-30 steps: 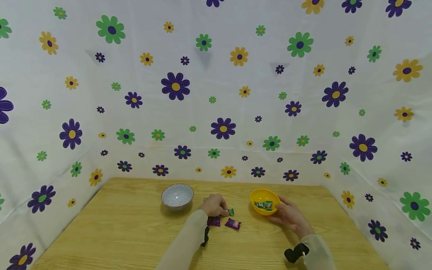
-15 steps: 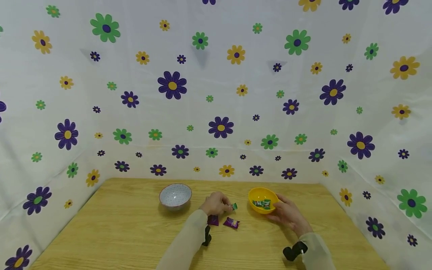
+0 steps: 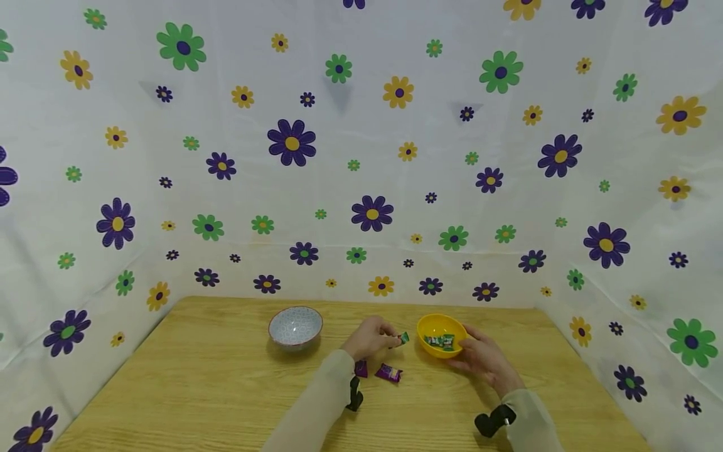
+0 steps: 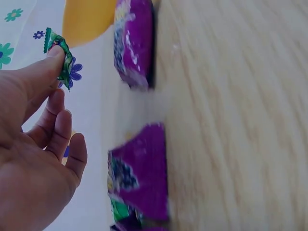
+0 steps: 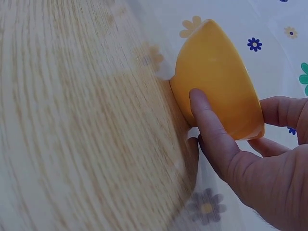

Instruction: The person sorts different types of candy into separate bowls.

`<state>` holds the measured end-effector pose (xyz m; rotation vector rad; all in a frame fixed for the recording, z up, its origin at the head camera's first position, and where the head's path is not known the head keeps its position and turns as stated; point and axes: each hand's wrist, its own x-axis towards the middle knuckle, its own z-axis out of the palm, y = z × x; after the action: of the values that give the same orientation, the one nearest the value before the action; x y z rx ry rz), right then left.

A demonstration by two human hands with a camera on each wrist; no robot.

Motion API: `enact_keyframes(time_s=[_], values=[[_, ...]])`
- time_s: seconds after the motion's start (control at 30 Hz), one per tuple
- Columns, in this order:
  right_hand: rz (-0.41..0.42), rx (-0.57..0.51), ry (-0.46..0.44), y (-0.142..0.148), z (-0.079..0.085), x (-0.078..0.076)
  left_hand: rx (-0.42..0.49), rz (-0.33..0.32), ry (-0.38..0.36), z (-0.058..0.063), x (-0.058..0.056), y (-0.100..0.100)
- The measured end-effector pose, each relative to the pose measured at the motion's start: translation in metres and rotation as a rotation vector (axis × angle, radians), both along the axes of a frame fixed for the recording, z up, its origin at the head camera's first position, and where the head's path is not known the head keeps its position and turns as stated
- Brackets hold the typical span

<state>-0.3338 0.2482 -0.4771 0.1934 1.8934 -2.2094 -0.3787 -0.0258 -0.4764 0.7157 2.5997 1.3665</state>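
Between thumb and fingers my left hand (image 3: 369, 339) pinches a green-wrapped candy (image 4: 64, 60), held above the table just left of the yellow bowl (image 3: 435, 325). My right hand (image 3: 484, 362) grips that bowl by its right side, thumb against the outer wall and fingers at the rim, as the right wrist view shows. Green candies (image 3: 444, 342) lie inside the bowl. A purple-wrapped candy (image 3: 389, 373) lies on the table below the left hand. Another purple candy (image 4: 139, 171) is partly hidden by the left wrist in the head view, with a bit of green wrapper (image 4: 120, 210) beside it.
A grey patterned bowl (image 3: 295, 328) with a red rim stands to the left of my left hand. The wooden table (image 3: 226, 376) is enclosed at the back and sides by a white flowered cloth (image 3: 339, 188).
My left hand has lifted the green candy off the table and carried it rightward, closer to the yellow bowl. The right hand keeps its grip on the bowl.
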Motion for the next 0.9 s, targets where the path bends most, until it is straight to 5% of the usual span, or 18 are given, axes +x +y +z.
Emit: enact_keyframes(time_s=[0.2, 0.47, 0.7, 0.9], values=[[-0.013, -0.006, 0.003, -0.001, 0.001, -0.001, 0.084, 0.015, -0.006, -0.001, 0.001, 0.011], [-0.004, 0.002, 0.009, 0.0, -0.001, 0.001, 0.239, 0.127, -0.003, -0.008, 0.009, 0.036], [0.008, 0.003, 0.029, 0.0, -0.004, 0.001, 0.237, 0.126, 0.096, -0.007, 0.011, 0.056], [0.0, 0.007, 0.035, 0.002, -0.005, 0.0, 0.245, 0.161, 0.062, -0.003, 0.012, 0.071]])
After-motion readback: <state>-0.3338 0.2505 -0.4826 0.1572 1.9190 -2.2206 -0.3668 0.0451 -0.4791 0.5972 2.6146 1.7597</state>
